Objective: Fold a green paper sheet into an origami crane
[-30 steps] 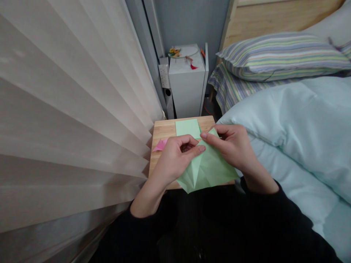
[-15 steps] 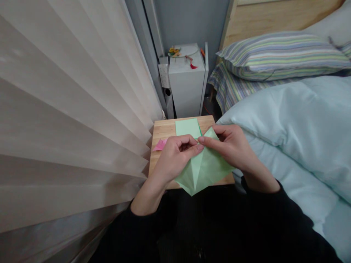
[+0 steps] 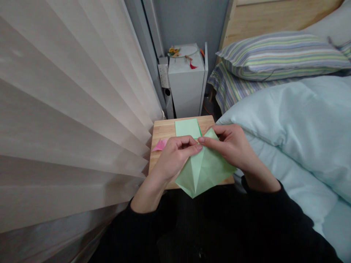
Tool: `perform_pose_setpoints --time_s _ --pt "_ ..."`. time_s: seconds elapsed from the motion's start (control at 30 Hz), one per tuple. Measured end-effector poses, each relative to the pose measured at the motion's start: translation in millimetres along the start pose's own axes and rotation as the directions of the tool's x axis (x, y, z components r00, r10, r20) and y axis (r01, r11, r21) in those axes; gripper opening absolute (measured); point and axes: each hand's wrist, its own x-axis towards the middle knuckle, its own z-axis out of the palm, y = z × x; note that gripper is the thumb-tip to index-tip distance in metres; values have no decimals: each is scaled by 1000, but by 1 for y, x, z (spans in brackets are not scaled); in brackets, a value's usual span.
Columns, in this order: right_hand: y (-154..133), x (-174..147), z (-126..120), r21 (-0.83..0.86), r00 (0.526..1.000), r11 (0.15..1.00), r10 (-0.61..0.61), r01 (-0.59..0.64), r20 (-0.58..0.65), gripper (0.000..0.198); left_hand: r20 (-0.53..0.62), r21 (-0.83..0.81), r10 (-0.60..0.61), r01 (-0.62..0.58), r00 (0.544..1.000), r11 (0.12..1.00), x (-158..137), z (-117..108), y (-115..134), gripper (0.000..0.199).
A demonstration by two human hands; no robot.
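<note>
- At nine o'clock: pleated blind (image 3: 68, 120), filling the left of the view, with a pink paper scrap (image 3: 160, 145) just past its edge on the small wooden bench (image 3: 161, 130).
- Just left of centre: left hand (image 3: 171, 159), grip pinched closed on the top corner of the green folded paper (image 3: 204, 171), thumb and forefinger pressed together at the paper's peak.
- At centre: green folded paper held above the near edge of the bench, creased down the middle, lowest point hanging toward six o'clock; a flat green sheet (image 3: 188, 128) lying at twelve o'clock behind it.
- Just right of centre: right hand (image 3: 233, 146), grip likewise closed on the same corner, fingertips meeting those of the left.
- At three o'clock: pale blue duvet (image 3: 296, 124) on the bed.
- Step judged: flaps being brought together at the peak; next likely calls for aligned edges, then a firm crease.
</note>
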Motion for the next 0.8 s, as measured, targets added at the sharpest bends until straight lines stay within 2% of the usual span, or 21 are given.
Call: perform_pose_setpoints --time_s 0.4,0.63,0.8 --pt "2 0 -3 1 999 999 34 -34 7 43 3 34 6 -6 1000 999 2 0 0 27" --pt "2 1 -7 93 998 995 35 -31 -43 29 -1 66 -12 12 1000 998 3 -4 -3 23" --pt "2 0 -8 121 999 992 30 -25 -34 28 -30 55 3 -1 1000 998 3 -4 -4 23"
